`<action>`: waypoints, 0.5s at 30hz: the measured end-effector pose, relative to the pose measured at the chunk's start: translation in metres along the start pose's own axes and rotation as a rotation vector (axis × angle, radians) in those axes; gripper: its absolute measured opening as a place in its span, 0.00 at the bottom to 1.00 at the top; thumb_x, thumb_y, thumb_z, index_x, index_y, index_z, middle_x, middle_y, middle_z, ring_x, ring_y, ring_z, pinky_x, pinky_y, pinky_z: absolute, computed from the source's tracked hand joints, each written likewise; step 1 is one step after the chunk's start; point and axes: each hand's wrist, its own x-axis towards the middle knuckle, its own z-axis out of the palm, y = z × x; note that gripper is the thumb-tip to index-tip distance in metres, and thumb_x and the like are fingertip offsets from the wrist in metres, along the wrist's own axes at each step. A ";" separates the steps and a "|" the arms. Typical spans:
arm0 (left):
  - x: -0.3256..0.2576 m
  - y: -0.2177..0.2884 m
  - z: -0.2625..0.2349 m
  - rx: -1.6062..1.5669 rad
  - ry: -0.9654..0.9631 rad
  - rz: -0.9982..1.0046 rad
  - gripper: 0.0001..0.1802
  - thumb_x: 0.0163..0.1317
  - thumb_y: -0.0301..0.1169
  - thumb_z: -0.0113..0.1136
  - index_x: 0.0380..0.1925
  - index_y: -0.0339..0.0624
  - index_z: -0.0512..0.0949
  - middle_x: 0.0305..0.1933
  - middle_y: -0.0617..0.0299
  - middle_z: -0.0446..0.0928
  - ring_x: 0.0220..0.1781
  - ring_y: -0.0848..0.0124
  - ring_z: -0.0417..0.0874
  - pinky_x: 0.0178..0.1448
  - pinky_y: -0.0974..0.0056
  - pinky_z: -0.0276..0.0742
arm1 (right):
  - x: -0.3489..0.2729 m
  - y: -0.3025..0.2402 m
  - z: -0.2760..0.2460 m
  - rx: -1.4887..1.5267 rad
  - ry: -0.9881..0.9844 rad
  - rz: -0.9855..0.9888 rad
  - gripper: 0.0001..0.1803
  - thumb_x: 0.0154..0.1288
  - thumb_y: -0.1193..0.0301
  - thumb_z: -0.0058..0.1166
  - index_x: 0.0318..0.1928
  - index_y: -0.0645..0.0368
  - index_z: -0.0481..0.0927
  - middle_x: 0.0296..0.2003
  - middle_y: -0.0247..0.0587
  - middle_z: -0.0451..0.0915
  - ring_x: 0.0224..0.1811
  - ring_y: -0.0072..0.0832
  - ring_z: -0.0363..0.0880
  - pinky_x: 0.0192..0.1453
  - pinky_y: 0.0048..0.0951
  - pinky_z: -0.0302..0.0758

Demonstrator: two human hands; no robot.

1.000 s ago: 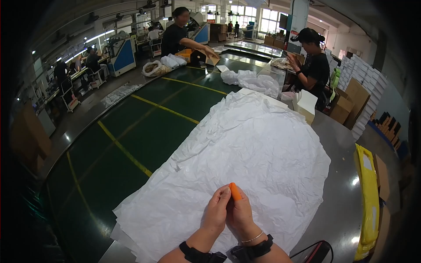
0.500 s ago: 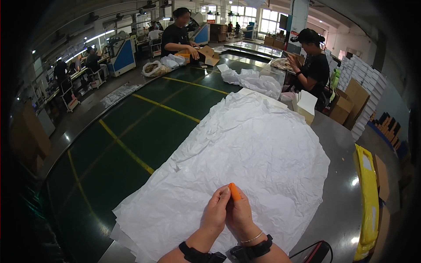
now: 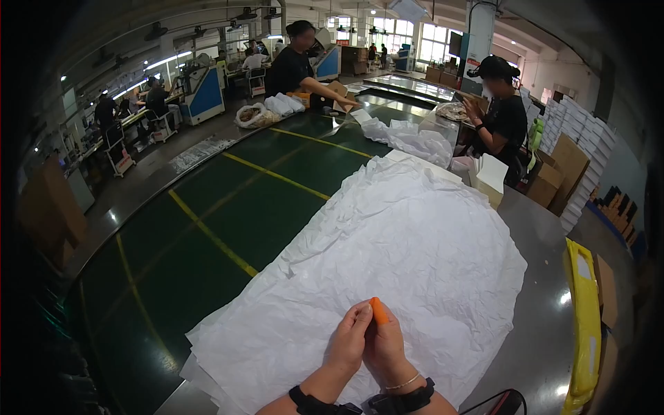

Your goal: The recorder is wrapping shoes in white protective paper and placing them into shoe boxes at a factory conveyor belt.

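Both hands are closed and pressed together over the white crumpled paper (image 3: 415, 256). An orange finger cot (image 3: 380, 311) covers a digit of my right hand (image 3: 385, 346). My left hand (image 3: 349, 335) meets it at the fingertips, its thumb against the side of the orange tip. Whatever lies between the fingers, if anything, is hidden. Black bands wrap both wrists, and a thin bracelet is on the right one.
Left of the paper runs a green conveyor belt (image 3: 159, 277) with yellow lines. Yellow wrapped packaging (image 3: 585, 325) stands at the right edge. Beyond the paper are an open white box (image 3: 489, 178) and two co-workers, one reaching toward a brown carton (image 3: 339, 97).
My hands stay together in nearly the same pose. The view has shifted slightly, so the scene sits lower and farther right. The far co-worker's arm now stretches out to the right.
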 end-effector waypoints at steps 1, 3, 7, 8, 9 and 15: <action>0.000 0.000 0.000 0.000 0.000 0.000 0.19 0.68 0.39 0.49 0.50 0.37 0.72 0.47 0.63 0.73 0.51 0.76 0.70 0.58 0.71 0.63 | 0.000 0.000 0.000 0.014 -0.002 0.000 0.13 0.72 0.65 0.40 0.39 0.59 0.74 0.33 0.32 0.74 0.36 0.19 0.71 0.43 0.22 0.70; 0.000 0.001 0.000 0.015 -0.001 0.004 0.19 0.68 0.39 0.49 0.50 0.36 0.72 0.47 0.63 0.73 0.51 0.76 0.70 0.58 0.71 0.64 | 0.000 0.001 -0.001 0.027 -0.003 0.000 0.12 0.72 0.64 0.41 0.39 0.59 0.74 0.33 0.31 0.74 0.36 0.19 0.71 0.43 0.22 0.70; -0.001 0.004 0.002 0.016 0.010 -0.006 0.19 0.68 0.39 0.49 0.50 0.36 0.72 0.47 0.63 0.73 0.50 0.76 0.70 0.58 0.71 0.64 | 0.001 0.001 -0.002 0.034 -0.013 -0.002 0.12 0.71 0.64 0.42 0.39 0.58 0.75 0.33 0.31 0.74 0.36 0.18 0.71 0.43 0.22 0.70; -0.001 0.004 0.003 0.014 0.011 -0.007 0.19 0.68 0.39 0.49 0.50 0.36 0.72 0.47 0.63 0.73 0.50 0.76 0.70 0.57 0.71 0.64 | 0.001 0.001 -0.002 0.034 -0.015 -0.001 0.12 0.71 0.64 0.42 0.39 0.58 0.75 0.33 0.31 0.74 0.36 0.18 0.71 0.43 0.21 0.70; -0.001 0.004 0.003 0.013 0.011 -0.007 0.19 0.68 0.38 0.49 0.50 0.36 0.72 0.47 0.63 0.73 0.50 0.76 0.70 0.57 0.72 0.64 | 0.001 0.000 -0.001 0.034 -0.014 -0.001 0.12 0.71 0.64 0.42 0.39 0.58 0.75 0.33 0.31 0.74 0.36 0.18 0.71 0.43 0.21 0.70; -0.002 0.005 0.003 0.013 0.007 -0.007 0.19 0.68 0.38 0.49 0.50 0.36 0.72 0.46 0.62 0.73 0.49 0.77 0.70 0.56 0.72 0.65 | 0.002 0.001 -0.002 0.026 -0.005 -0.009 0.12 0.71 0.64 0.42 0.39 0.58 0.75 0.33 0.31 0.74 0.36 0.19 0.71 0.43 0.22 0.70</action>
